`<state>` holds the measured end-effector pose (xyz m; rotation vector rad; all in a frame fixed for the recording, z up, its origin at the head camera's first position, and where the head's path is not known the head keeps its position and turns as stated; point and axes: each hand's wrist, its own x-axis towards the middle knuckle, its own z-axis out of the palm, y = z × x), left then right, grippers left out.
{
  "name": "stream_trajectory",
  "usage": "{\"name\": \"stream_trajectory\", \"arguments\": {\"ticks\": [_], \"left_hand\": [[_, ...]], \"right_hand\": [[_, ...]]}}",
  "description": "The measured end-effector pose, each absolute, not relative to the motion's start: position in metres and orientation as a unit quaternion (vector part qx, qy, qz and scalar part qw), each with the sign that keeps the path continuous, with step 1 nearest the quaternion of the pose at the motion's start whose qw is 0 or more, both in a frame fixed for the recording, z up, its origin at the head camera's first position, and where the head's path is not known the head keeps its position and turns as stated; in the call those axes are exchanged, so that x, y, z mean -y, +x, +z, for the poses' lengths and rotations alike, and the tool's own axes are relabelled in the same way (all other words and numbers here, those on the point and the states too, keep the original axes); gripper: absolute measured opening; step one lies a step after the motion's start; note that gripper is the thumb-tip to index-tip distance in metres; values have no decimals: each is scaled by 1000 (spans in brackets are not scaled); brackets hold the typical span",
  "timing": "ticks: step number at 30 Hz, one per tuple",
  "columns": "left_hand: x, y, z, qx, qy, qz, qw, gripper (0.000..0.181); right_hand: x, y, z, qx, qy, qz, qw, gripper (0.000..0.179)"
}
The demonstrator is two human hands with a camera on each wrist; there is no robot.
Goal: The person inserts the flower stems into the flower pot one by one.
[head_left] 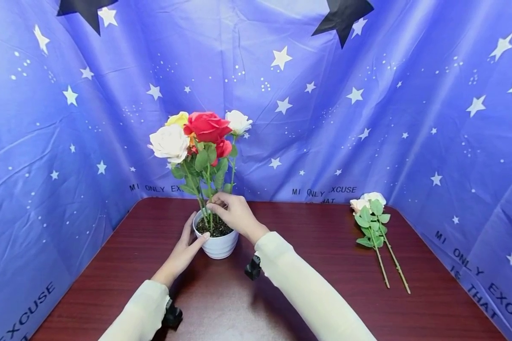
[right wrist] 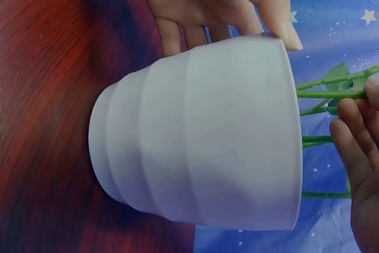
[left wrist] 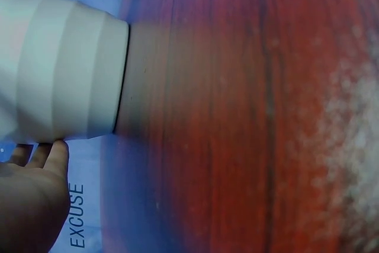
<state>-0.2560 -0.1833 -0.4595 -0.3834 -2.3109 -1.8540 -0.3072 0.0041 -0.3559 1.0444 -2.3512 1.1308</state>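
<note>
A ribbed white flowerpot [head_left: 219, 248] filled with dark soil [head_left: 219, 228] holds several upright artificial roses. My left hand [head_left: 183, 248] cups the pot's left side, its thumb at the rim; the left wrist view shows fingertips [left wrist: 57, 149] against the wall. Just above the soil, my right hand [head_left: 237, 215] pinches a green rose stem [right wrist: 331, 94] between thumb and fingers. That stem runs up toward the large red rose [head_left: 207, 127]. Around it stand a white rose [head_left: 169, 143] at left, a yellow rose [head_left: 178, 119] behind, and another white rose [head_left: 239, 122] at right.
Two pale roses [head_left: 371, 203] with leafy stems lie on the right part of the dark red wooden table [head_left: 307, 265]. A blue star-printed cloth [head_left: 256, 71] hangs behind the table and along both sides.
</note>
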Motion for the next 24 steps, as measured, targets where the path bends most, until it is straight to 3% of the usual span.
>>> {"name": "stream_trajectory", "arguments": {"ticks": [12, 24], "left_hand": [[184, -255, -459, 773, -125, -618, 77, 80], [183, -255, -458, 775, -131, -613, 81, 79]], "right_hand": [[-1, -307, -361, 806, 385, 423, 151, 10], [3, -303, -360, 803, 436, 355, 198, 14]]}}
